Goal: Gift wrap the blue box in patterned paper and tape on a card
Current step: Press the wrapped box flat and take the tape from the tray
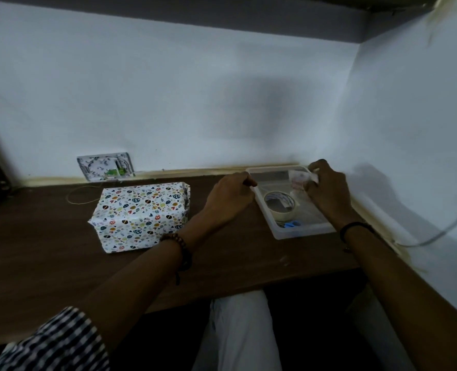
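Wrapped box (141,216) left of both hands — left hand (231,195) gripping tray (303,232) rim, right hand (326,188) pinching card (298,180)

Both arms stretch forward, well apart. The left hand (230,199) sits knuckles-up, wrist straight, fingertips curled under; whether they grip anything can't be made out. The right hand (326,188) reaches further out, its back towards us, fingers and thumb pinching a small pale paper (298,180). There's a beaded bracelet (180,250) on the left wrist and a dark band (354,227) on the right.
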Demonstrator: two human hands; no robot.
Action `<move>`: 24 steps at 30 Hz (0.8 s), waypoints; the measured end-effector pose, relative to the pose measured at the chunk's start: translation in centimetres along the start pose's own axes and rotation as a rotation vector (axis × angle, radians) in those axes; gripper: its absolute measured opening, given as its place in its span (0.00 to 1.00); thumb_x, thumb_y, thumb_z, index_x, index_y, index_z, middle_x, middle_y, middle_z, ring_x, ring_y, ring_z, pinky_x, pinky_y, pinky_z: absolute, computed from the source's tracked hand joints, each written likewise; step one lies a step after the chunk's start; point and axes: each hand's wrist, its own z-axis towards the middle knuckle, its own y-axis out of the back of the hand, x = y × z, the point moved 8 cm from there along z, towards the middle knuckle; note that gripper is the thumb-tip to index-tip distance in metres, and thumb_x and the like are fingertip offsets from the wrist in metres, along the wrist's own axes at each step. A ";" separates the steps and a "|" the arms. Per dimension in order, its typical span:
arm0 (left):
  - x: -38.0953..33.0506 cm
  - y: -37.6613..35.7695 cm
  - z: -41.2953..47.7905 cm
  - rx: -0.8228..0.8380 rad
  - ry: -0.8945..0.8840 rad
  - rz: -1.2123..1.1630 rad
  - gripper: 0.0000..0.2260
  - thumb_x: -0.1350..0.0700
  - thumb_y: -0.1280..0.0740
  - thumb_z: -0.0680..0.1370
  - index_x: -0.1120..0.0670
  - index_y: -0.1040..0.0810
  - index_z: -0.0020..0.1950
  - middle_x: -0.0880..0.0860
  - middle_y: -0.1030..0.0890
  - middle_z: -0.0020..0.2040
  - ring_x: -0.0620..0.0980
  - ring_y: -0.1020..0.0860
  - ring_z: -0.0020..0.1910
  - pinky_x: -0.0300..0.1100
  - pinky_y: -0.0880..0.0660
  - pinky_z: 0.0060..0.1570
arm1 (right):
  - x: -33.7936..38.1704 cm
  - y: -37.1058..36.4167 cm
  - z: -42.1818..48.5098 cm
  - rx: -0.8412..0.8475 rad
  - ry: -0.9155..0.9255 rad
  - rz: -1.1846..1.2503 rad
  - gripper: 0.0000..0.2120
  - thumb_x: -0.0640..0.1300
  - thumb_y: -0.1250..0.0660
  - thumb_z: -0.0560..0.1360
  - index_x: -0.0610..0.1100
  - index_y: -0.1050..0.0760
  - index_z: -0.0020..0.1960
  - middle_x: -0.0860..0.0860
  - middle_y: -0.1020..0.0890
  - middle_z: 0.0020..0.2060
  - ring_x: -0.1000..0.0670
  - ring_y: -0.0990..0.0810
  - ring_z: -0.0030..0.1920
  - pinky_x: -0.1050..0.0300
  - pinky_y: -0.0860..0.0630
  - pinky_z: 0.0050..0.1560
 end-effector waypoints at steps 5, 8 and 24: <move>0.0 3.5 -0.2 -0.053 0.039 -0.091 0.22 0.60 0.31 0.79 0.58 0.30 0.72 0.57 0.23 0.66 0.52 0.24 0.64 0.37 0.29 0.56 | 6.6 0.7 0.5 -0.014 0.105 0.279 0.11 0.48 0.26 0.74 0.43 0.19 0.52 0.51 0.16 0.43 0.54 0.17 0.41 0.69 0.25 0.39; 1.3 6.3 -1.1 -0.098 0.155 -0.236 0.26 0.56 0.28 0.78 0.58 0.34 0.73 0.53 0.23 0.63 0.51 0.23 0.59 0.33 0.26 0.47 | 10.8 -1.1 0.2 0.118 0.069 0.543 0.12 0.47 0.25 0.74 0.42 0.18 0.54 0.47 0.14 0.43 0.55 0.16 0.40 0.67 0.21 0.40; 14.2 19.2 -11.0 -0.203 0.459 -0.302 0.08 0.55 0.27 0.77 0.60 0.16 0.44 0.54 0.17 0.37 0.43 0.24 0.28 0.36 0.27 0.29 | 23.1 -13.1 -4.8 0.440 0.043 0.787 0.08 0.47 0.24 0.73 0.43 0.16 0.48 0.51 0.13 0.42 0.53 0.14 0.45 0.56 0.19 0.48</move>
